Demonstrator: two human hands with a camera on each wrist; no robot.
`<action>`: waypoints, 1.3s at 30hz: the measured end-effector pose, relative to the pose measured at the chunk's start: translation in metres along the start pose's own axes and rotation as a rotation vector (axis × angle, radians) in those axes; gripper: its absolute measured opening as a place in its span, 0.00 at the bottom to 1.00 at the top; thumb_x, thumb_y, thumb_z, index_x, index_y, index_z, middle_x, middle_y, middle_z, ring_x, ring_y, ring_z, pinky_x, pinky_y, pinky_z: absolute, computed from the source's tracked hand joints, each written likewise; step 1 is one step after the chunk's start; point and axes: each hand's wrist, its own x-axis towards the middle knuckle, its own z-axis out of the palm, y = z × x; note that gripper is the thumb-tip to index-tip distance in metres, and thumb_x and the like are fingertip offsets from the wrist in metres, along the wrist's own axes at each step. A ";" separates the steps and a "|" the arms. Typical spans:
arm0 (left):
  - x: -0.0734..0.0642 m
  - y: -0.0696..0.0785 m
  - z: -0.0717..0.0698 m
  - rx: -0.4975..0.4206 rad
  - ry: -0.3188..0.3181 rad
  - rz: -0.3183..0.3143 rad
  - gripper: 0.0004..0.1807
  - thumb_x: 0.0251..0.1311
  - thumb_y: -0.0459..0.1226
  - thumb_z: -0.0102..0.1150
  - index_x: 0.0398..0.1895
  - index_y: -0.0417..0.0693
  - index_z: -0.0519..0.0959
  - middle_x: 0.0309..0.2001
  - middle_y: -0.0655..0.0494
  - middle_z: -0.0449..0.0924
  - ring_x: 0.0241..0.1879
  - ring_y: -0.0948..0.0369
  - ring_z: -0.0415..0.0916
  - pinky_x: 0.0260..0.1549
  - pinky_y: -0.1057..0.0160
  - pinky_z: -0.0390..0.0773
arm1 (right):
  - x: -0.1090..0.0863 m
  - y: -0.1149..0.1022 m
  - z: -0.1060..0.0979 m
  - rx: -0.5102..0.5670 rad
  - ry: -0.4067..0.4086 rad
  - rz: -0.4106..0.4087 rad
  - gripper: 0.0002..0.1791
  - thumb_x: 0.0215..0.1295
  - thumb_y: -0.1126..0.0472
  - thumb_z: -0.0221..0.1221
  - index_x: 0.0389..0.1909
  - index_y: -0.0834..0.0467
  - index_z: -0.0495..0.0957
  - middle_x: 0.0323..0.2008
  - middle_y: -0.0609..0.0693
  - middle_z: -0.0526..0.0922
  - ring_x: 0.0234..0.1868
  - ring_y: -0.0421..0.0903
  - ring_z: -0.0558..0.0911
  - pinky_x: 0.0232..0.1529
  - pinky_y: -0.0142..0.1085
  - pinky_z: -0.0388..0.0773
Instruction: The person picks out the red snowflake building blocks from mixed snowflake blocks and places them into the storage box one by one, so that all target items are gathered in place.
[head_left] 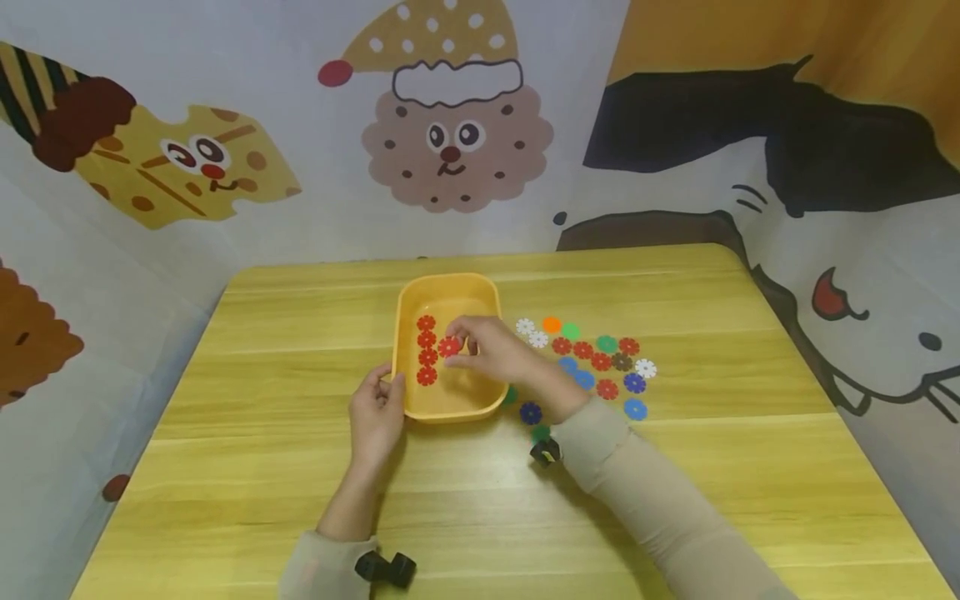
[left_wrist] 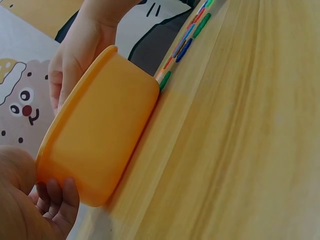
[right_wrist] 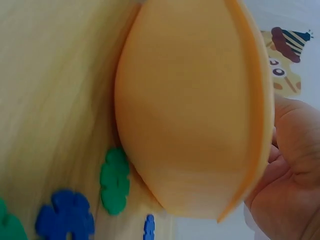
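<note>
A yellow plastic basin (head_left: 450, 416) stands on the table, with a column of several red snowflake discs (head_left: 427, 357) along its left inside. Over the basin, my right hand (head_left: 495, 350) pinches another red snowflake disc (head_left: 449, 347) between thumb and fingers, just right of that column. My left hand (head_left: 377, 421) grips the basin's left edge near the front corner; its curled fingers (left_wrist: 67, 200) show against the outer wall in the left wrist view. In the right wrist view, the basin wall (right_wrist: 190, 100) hides what the right hand pinches.
Loose snowflake discs in white, red, blue, green, orange and brown lie right of the basin, such as a dark blue one (head_left: 531, 412). A green disc (right_wrist: 115, 181) lies close to the basin's base. Cartoon-printed cloth (head_left: 300, 233) hangs behind the wooden table (head_left: 247, 467).
</note>
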 end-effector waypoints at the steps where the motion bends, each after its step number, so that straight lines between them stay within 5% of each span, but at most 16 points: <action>1: 0.000 0.000 0.000 0.000 -0.001 0.003 0.18 0.74 0.39 0.55 0.60 0.38 0.76 0.29 0.43 0.77 0.20 0.58 0.74 0.16 0.68 0.76 | 0.001 0.000 0.002 -0.001 -0.005 -0.002 0.23 0.63 0.58 0.70 0.54 0.65 0.77 0.41 0.52 0.82 0.32 0.42 0.78 0.35 0.31 0.79; 14: 0.001 -0.003 0.000 0.002 0.010 0.054 0.17 0.74 0.37 0.56 0.58 0.35 0.77 0.27 0.45 0.76 0.19 0.62 0.71 0.15 0.70 0.73 | 0.013 -0.010 0.027 -0.049 -0.122 0.065 0.19 0.62 0.57 0.71 0.48 0.62 0.79 0.38 0.51 0.84 0.31 0.42 0.78 0.37 0.31 0.79; 20: 0.001 -0.003 0.000 -0.008 0.005 0.032 0.17 0.74 0.38 0.56 0.59 0.37 0.77 0.28 0.46 0.76 0.20 0.61 0.71 0.16 0.70 0.73 | 0.016 -0.011 0.040 -0.103 -0.234 0.068 0.16 0.61 0.57 0.72 0.44 0.59 0.80 0.26 0.45 0.79 0.27 0.40 0.77 0.30 0.30 0.76; 26: 0.001 -0.002 -0.001 -0.005 -0.014 0.006 0.17 0.74 0.39 0.56 0.59 0.39 0.77 0.29 0.46 0.76 0.22 0.60 0.71 0.17 0.70 0.73 | 0.017 -0.009 0.048 -0.119 -0.317 0.073 0.17 0.62 0.57 0.72 0.46 0.60 0.80 0.28 0.45 0.79 0.30 0.40 0.76 0.34 0.29 0.75; 39: 0.001 -0.002 -0.002 -0.028 -0.019 0.009 0.17 0.74 0.38 0.56 0.60 0.39 0.77 0.30 0.41 0.78 0.22 0.59 0.73 0.18 0.69 0.76 | 0.013 -0.011 0.037 -0.036 -0.220 -0.008 0.15 0.62 0.58 0.71 0.46 0.60 0.81 0.31 0.45 0.83 0.31 0.39 0.80 0.36 0.29 0.80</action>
